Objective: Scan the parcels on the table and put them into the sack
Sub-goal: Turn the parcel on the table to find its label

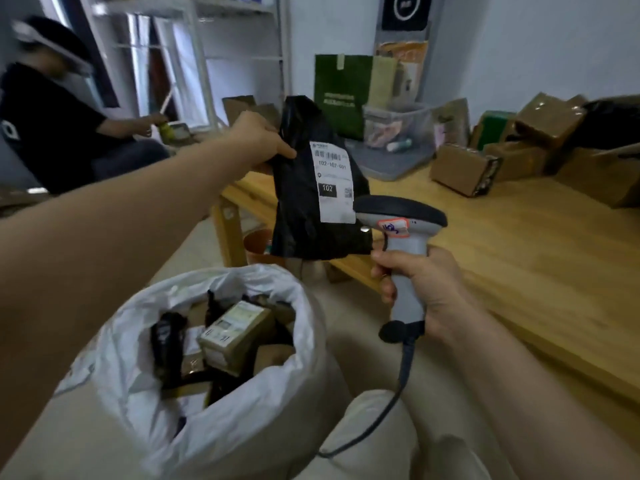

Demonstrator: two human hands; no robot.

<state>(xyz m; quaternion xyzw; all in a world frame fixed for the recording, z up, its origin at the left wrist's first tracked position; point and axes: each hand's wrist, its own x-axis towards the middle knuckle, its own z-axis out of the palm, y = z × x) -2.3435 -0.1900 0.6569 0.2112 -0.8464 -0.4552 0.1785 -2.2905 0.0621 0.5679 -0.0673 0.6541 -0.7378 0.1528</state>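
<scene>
A person [48, 129] in a black shirt sits at far left, beside a white shelf [201, 64]. A green bag [341, 95] stands against the wall, behind a clear bin [419, 133].

Our left hand [258, 140]: arm outstretched, pinching the parcel [301, 202] by its edge.
Our right hand [419, 289]: held lower, curled round the scanner [401, 220] handle.

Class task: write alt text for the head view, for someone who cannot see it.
A left hand holds up a black parcel, its label toward a grey scanner gripped by the right hand. Below, an open white sack holds parcels.
</scene>
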